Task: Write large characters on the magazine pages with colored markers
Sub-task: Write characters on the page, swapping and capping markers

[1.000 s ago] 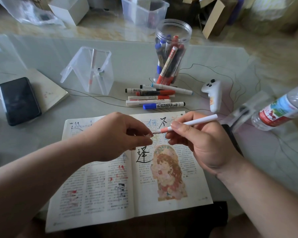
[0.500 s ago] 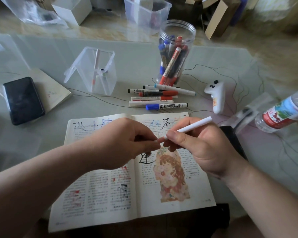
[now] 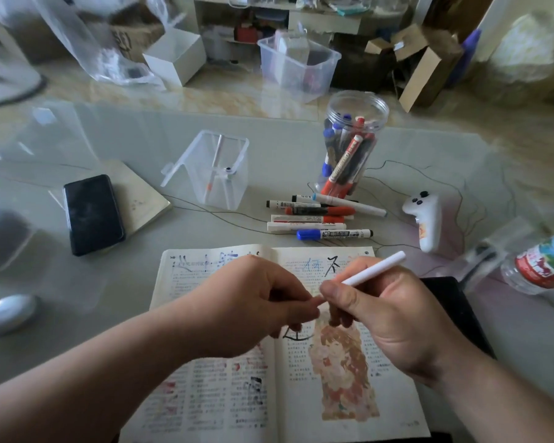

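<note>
Clamping white marker (image 3: 375,269), left hand (image 3: 253,303) and right hand (image 3: 394,318) fingers (image 3: 337,292) meet above magazine (image 3: 218,398) marked 不.

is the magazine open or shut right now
Open. The magazine lies spread flat on the table, both pages showing either side of the centre fold, with large marker characters written along the top.

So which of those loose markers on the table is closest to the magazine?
The blue-capped marker; the others lie behind it, toward the jar.
</note>
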{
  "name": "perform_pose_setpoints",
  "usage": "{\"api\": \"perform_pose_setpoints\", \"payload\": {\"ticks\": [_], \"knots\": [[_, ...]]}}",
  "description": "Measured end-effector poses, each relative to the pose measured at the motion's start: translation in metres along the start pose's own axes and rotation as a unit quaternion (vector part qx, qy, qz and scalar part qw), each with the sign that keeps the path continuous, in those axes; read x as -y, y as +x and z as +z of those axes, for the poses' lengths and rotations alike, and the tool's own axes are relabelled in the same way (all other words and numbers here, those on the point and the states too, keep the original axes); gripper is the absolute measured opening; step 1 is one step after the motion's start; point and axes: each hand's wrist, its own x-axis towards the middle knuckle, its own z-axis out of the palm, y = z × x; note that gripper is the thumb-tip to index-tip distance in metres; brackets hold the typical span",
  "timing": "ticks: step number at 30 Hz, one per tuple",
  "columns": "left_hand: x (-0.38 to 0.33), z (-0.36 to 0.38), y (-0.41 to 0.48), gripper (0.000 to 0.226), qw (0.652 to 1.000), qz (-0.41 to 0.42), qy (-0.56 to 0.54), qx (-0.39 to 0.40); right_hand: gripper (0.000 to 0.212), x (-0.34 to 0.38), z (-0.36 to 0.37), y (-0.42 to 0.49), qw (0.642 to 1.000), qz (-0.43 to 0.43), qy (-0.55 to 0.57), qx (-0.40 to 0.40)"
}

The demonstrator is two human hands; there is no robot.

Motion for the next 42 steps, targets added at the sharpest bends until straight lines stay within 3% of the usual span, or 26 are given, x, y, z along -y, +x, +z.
{"api": "perform_pose_setpoints", "payload": {"ticks": [3, 6, 8, 10, 12, 14, 18, 21, 26, 28, 31, 36, 39, 42], "knots": [[-0.004, -0.007, -0.001, 0.021, 0.998, 0.001, 0.060, 0.013, 0.022, 0.005, 0.006, -0.001, 1.000, -0.008, -0.025, 0.006], [-0.003, -0.022, 0.001, 0.017, 0.989, -0.008, 0.147, -0.012, 0.029, 0.008, 0.012, -0.003, 0.995, -0.061, -0.024, -0.069], [0.000, -0.035, 0.001, 0.017, 0.981, -0.011, 0.193, -0.020, 0.046, 0.011, 0.015, -0.001, 0.987, -0.111, 0.001, -0.113], [0.004, -0.050, -0.001, 0.018, 0.976, -0.014, 0.213, -0.035, 0.042, 0.016, 0.020, 0.006, 0.981, -0.140, 0.017, -0.134], [0.008, -0.067, -0.003, 0.019, 0.978, -0.015, 0.194, -0.076, 0.018, 0.025, 0.030, 0.019, 0.977, -0.161, -0.002, -0.143], [0.015, -0.085, -0.005, 0.029, 0.977, -0.021, 0.162, -0.137, 0.007, 0.037, 0.042, 0.036, 0.970, -0.180, -0.028, -0.161], [0.026, -0.124, -0.009, 0.010, 0.951, -0.045, 0.095, -0.291, 0.006, 0.066, 0.064, 0.081, 0.955, -0.211, -0.093, -0.189], [0.031, -0.139, -0.008, 0.031, 0.928, -0.061, 0.068, -0.360, 0.003, 0.079, 0.080, 0.124, 0.948, -0.210, -0.143, -0.194], [0.027, -0.137, -0.010, 0.040, 0.931, -0.072, 0.099, -0.345, 0.025, 0.078, 0.089, 0.167, 0.961, -0.090, -0.226, -0.131], [0.027, -0.137, -0.009, 0.039, 0.934, -0.068, 0.106, -0.336, 0.021, 0.067, 0.068, 0.168, 0.948, -0.075, -0.273, -0.143], [0.025, -0.131, -0.005, 0.040, 0.941, -0.065, 0.117, -0.312, 0.006, 0.041, 0.021, 0.157, 0.910, -0.036, -0.377, -0.171], [0.019, -0.111, 0.010, 0.036, 0.960, -0.052, 0.117, -0.251, 0.015, -0.003, -0.037, 0.123, 0.798, 0.069, -0.584, -0.134], [0.017, -0.097, 0.018, 0.037, 0.964, -0.042, 0.141, -0.222, 0.006, -0.012, -0.039, 0.115, 0.770, 0.033, -0.630, -0.095], [0.018, -0.086, 0.023, 0.036, 0.964, -0.053, 0.161, -0.202, 0.015, -0.015, -0.033, 0.118, 0.754, -0.026, -0.651, -0.086]]}}
